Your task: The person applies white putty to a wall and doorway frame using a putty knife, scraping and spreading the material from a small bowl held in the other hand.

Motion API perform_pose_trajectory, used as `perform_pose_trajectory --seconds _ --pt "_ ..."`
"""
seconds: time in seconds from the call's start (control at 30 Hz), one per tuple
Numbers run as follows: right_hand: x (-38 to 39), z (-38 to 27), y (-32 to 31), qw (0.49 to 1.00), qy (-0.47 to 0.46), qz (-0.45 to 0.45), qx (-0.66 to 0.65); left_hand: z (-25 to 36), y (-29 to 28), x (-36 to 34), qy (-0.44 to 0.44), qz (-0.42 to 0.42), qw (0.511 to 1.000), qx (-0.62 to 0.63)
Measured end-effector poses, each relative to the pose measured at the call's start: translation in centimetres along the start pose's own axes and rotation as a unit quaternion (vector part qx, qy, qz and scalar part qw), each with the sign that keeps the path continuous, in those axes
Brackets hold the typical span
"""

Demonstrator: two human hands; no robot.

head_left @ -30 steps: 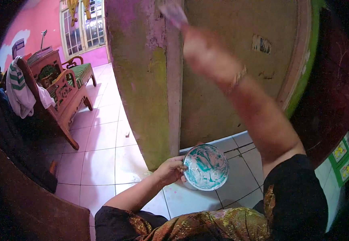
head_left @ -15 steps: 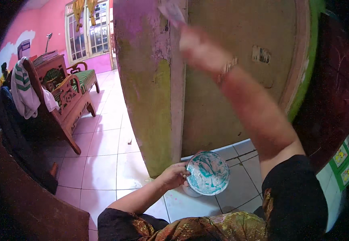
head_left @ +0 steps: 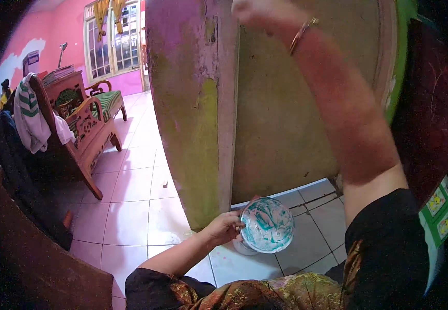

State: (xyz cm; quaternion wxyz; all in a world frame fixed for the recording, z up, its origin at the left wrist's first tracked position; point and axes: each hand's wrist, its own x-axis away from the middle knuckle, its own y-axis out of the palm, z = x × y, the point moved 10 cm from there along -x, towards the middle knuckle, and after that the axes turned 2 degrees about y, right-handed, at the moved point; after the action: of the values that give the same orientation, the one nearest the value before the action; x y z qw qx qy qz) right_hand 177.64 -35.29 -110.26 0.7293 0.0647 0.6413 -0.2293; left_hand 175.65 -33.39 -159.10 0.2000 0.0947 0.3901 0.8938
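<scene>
My left hand (head_left: 225,228) is closed on the near-left rim of a round white paint bucket (head_left: 268,227). White and teal paint is smeared across the bucket's round top. High at the upper edge, my right hand (head_left: 265,14) is raised in front of a brown door panel (head_left: 286,124), curled closed. Its fingertips and whatever they hold are cut off by the picture's edge. Left of that hand stands a wall edge (head_left: 188,124) with patchy purple, olive and yellow-green paint.
A carved wooden bench (head_left: 87,150) with a green striped seat stands at the left, a white and green cloth (head_left: 30,116) over its end. Pale floor tiles (head_left: 131,217) lie below. A window (head_left: 113,39) is in the pink wall. A green patterned panel (head_left: 441,214) is at right.
My right hand has moved up and to the right; the pale, blurred object seen in it earlier is now out of view. My left hand keeps the bucket almost in place.
</scene>
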Motion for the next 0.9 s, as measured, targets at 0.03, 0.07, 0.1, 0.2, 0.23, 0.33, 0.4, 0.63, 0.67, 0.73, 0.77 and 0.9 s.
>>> perform_pose_trajectory --seconds 0.03,0.07,0.1,0.2,0.23,0.33,0.4,0.63,0.67,0.73,0.77,0.9 --pt "0.5 2.2 2.4 0.987 -0.011 -0.126 -0.100 0.1 0.3 -0.5 0.001 0.002 1.000 -0.014" --pt "2.0 1.4 3.8 0.966 0.048 -0.212 -0.139 0.5 -0.1 -0.1 0.011 0.018 0.999 -0.026" --pt "3.8 0.6 4.9 0.936 0.109 -0.293 -0.164 0.6 -0.6 0.2 0.013 0.025 0.999 -0.022" --pt "9.9 -2.2 3.1 0.881 0.133 -0.449 0.064 0.7 -1.7 0.8 0.021 0.045 0.998 -0.034" --pt "10.1 -1.9 2.7 0.881 0.135 -0.449 0.066 0.5 -2.2 0.8 0.020 0.037 0.999 -0.029" --pt "5.5 -2.8 0.8 0.963 -0.056 -0.254 0.074 0.3 -2.7 1.0 0.007 0.024 0.999 -0.032" --pt "1.5 -4.3 -0.1 0.951 0.069 -0.301 0.013 0.3 -3.3 1.5 -0.001 0.029 0.999 -0.035" --pt "5.8 -1.9 6.1 0.955 0.006 -0.295 0.018 0.9 -2.6 1.1 0.020 0.018 0.999 -0.030" --pt "8.1 -2.7 6.0 0.962 0.033 -0.266 -0.055 1.1 -3.0 1.7 0.027 0.024 0.999 -0.031" --pt "11.7 -4.9 5.7 0.948 0.008 -0.318 0.026 1.2 -2.9 2.4 0.026 0.020 0.999 -0.025" --pt "12.1 -5.2 5.5 0.948 0.008 -0.318 0.025 1.2 -2.7 2.6 0.024 0.014 0.999 -0.020" --pt "9.1 -3.5 4.5 0.967 0.054 -0.250 0.012 0.4 -3.8 2.2 0.015 0.010 1.000 -0.015"
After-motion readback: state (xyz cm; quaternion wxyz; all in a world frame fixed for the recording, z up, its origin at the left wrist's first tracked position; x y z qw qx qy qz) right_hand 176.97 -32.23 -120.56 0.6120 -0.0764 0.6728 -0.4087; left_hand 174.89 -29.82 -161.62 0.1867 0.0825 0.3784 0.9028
